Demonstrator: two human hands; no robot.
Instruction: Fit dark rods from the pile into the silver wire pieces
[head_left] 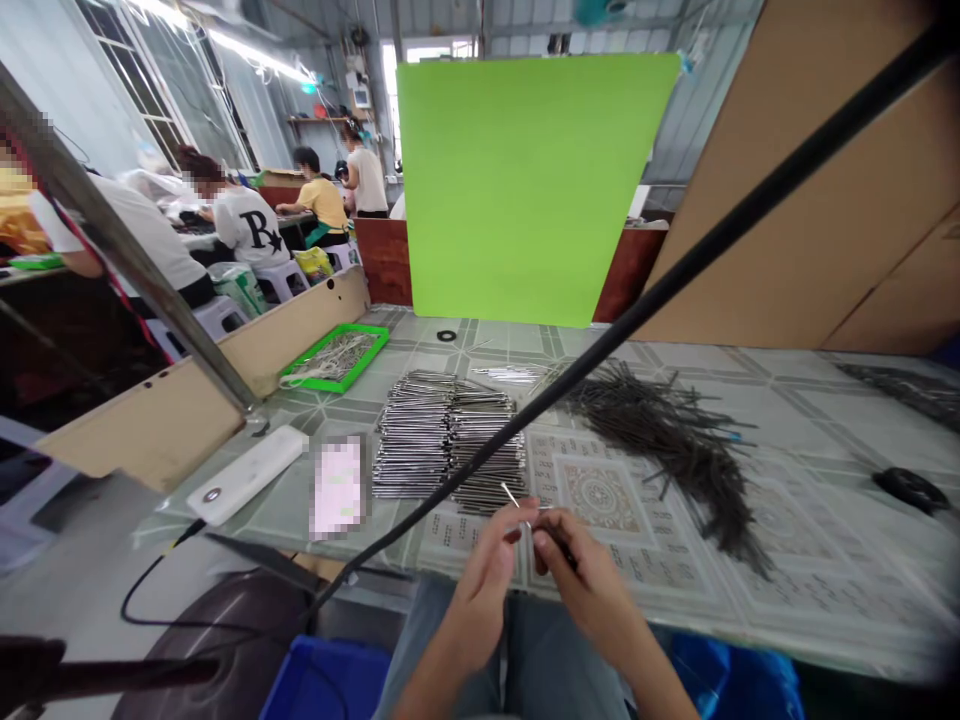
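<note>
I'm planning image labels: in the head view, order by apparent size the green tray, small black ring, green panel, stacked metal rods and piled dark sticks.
1. Green panel
2. Stacked metal rods and piled dark sticks: too alike to rank
3. Green tray
4. Small black ring

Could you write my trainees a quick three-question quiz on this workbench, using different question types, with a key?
1. True or false: the green tray lies to the left of the stack of metal rods.

2. Which lies to the right of that stack?
A) the white box
B) the loose pile of dark strips
C) the green tray

3. Short answer: what pokes out above the left hand?

Key:
1. True
2. B
3. A thin shiny piece
</note>
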